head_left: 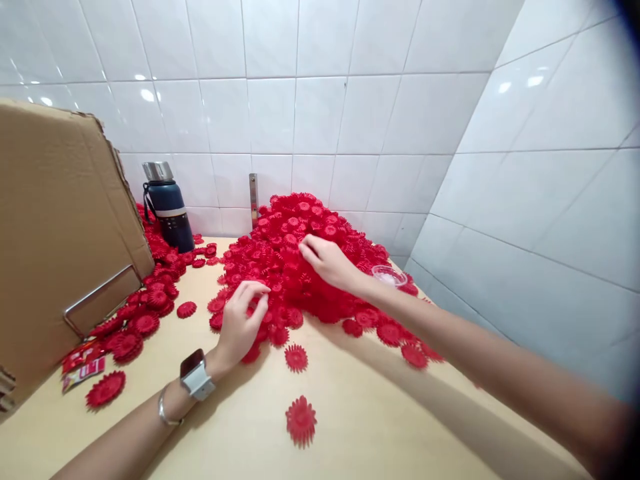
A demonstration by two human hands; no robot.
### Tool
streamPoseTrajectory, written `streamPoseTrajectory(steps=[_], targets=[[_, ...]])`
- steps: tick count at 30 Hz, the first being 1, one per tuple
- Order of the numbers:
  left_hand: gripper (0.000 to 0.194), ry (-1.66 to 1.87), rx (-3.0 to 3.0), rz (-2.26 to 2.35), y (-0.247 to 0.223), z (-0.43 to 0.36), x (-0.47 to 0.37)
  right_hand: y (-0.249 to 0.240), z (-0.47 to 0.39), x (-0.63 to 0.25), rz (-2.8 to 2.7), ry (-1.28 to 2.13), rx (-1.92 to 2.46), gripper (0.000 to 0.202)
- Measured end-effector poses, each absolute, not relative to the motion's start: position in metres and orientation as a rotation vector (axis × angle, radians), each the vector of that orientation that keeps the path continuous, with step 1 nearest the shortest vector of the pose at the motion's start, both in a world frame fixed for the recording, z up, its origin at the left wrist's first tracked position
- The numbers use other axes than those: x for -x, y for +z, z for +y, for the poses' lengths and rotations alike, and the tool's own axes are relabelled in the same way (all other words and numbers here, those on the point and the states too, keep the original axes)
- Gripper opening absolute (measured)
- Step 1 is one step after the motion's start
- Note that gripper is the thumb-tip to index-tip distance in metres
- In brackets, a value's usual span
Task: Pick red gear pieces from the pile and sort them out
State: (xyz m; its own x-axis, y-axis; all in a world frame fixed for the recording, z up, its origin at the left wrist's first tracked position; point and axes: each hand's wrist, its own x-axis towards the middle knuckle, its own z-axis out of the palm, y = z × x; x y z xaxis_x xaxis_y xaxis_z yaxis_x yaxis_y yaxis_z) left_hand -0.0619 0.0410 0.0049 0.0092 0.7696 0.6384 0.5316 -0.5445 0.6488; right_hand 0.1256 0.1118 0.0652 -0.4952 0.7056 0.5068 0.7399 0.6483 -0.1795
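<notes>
A big heap of red flower-shaped discs with fringed edges [300, 223] rises against the tiled wall. At the heap's near left edge is my left hand [243, 319], fingers curled and the thumb and forefinger tips brought close together. Anything between those tips is too small to make out. Over the front of the heap, my right hand [327, 260] has its fingers closed in a pinch. What it holds, if anything, blends into the blurred red below it. Two single red discs lie on the table in front: one disc [296, 358] near the heap, another disc [301, 421] closer to me.
A cardboard box [55, 220] with a metal handle stands at left, more red discs [145, 325] along its base. Small printed packets [84, 373] lie there. Behind are a dark blue bottle [170, 213] and an upright metal strip [253, 200]. A clear shallow dish [390, 275] sits right of the heap.
</notes>
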Motion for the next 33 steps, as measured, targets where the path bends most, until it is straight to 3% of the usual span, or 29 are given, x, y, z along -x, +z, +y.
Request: streamPoseTrajectory(steps=[2, 8, 15, 19, 22, 26, 31, 33], targets=[[0.013, 1.526, -2.131, 1.329, 0.005, 0.037, 0.06, 0.079, 0.133, -0.125, -2.293, -0.098, 1.145, 0.024], [0.015, 1.563, -2.128, 1.349, 0.003, 0.038, 0.062, 0.089, 0.165, -0.127, -2.359, -0.208, 1.212, 0.026], [0.015, 1.669, -1.989, 1.469, 0.004, 0.051, 0.074, 0.088, 0.083, -0.113, -2.568, -0.23, 0.979, 0.031], [0.015, 1.721, -1.947, 1.506, 0.004, 0.057, 0.079, 0.049, 0.029, -0.112, -2.955, 0.173, 0.728, 0.076], [0.014, 1.754, -1.931, 1.512, 0.006, 0.058, 0.081, 0.022, 0.022, -0.116, -3.076, 0.164, 0.642, 0.091], [0.014, 1.8, -1.918, 1.52, 0.01, 0.06, 0.085, 0.006, 0.04, -0.115, -2.991, 0.055, 0.741, 0.075], [0.013, 1.843, -1.907, 1.535, 0.013, 0.064, 0.091, -0.009, 0.06, -0.105, -2.848, -0.151, 0.827, 0.03], [0.013, 1.845, -1.911, 1.539, 0.012, 0.065, 0.093, -0.007, 0.065, -0.1, -2.823, -0.185, 0.851, 0.024]])
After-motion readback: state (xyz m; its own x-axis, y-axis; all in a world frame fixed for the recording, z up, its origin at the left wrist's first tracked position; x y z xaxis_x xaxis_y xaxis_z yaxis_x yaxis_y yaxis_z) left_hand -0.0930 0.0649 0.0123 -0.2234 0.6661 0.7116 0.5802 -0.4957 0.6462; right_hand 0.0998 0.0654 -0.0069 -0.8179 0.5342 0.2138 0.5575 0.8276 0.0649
